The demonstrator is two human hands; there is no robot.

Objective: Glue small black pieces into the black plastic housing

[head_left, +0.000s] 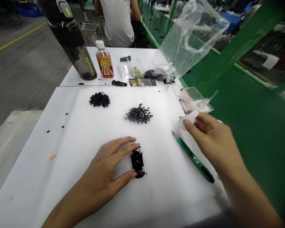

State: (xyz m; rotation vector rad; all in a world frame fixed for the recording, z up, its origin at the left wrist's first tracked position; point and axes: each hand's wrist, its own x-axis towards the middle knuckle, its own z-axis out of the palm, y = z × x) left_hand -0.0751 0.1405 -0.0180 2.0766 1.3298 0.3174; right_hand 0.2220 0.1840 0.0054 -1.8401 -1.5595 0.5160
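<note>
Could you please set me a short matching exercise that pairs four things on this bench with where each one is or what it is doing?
Things:
1. Left hand
2. Right hand
3. Green utility knife
4. Bottle of amber drink

Places or states:
A. Standing on the far white table
B. Holding a white tissue
C. Lying on the white board
D. Fingers at a black plastic part

Pairs: 1-D, 2-B, 3-C, 4-A

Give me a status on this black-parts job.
Done, by the look: small black pieces sit sorted into a tighter heap and a looser heap on the white board. In hand: the left hand grips a small black assembly; the right hand pinches a white wipe. Left: both heaps lie loose, and a green craft knife lies unheld.
</note>
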